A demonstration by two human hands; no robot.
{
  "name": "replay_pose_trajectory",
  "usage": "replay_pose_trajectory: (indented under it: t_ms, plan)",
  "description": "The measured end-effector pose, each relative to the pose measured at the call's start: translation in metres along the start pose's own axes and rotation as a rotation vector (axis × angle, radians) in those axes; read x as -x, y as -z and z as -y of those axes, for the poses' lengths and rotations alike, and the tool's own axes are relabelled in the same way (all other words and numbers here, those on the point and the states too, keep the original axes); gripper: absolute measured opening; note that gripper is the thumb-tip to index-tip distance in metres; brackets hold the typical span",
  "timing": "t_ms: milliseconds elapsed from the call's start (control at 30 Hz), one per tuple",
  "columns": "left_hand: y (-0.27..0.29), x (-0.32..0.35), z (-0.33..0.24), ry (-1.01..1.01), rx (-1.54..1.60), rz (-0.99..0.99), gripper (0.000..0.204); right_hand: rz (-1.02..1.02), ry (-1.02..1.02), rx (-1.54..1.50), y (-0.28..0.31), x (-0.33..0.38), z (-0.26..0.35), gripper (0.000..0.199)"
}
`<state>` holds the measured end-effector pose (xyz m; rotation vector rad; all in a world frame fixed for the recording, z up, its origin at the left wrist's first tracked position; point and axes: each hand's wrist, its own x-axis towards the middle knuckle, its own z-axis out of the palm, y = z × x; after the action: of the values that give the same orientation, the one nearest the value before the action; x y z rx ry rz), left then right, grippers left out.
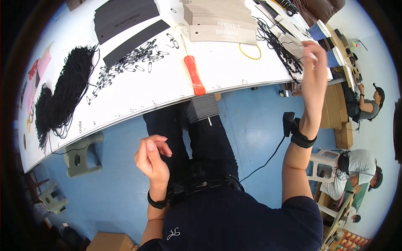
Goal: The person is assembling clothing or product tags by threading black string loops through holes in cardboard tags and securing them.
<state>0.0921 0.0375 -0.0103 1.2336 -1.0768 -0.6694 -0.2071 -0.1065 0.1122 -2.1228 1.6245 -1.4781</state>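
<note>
My right hand (315,69) is at the table's right side, over a bundle of black cords (281,52). Its fingers look pinched together and slightly blurred; what they hold, if anything, I cannot make out. Above my lap, my left hand (154,161) hovers with loosely curled fingers, thumb apart and nothing visible in it. A stack of dark card tags (202,108) sits at the table edge over my thighs, a thin white-tipped piece sticking out of it. On the table lies a red-handled screwdriver-like tool (194,75) beside a pile of black safety pins (130,58).
Beige printed cards (222,25) and black printed cards (125,21) lie at the back. A thick bundle of black cords (69,92) is at left, a yellow rubber band (251,52) at right. Blue paper cups (319,31) stand beyond my right hand. Other people work at right.
</note>
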Motion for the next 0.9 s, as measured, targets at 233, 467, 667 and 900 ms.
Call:
replay_pose_trajectory:
  t_ms: [233,467,667,900]
  plan:
    - [0.0,-0.001,0.001,0.008,0.001,0.019,0.038,-0.189,-0.155,-0.82,0.007,-0.018,0.011,0.012]
    - [0.003,-0.002,0.001,0.034,0.027,0.013,0.038,0.168,-0.016,0.034,-0.042,-0.02,0.043,0.02]
    - [0.006,-0.003,0.0,0.048,-0.003,0.019,0.036,0.283,0.339,0.367,-0.065,-0.028,0.028,0.036]
    - [0.006,-0.004,0.001,0.029,-0.001,0.05,0.036,0.323,0.432,0.309,-0.067,-0.04,0.018,0.034]
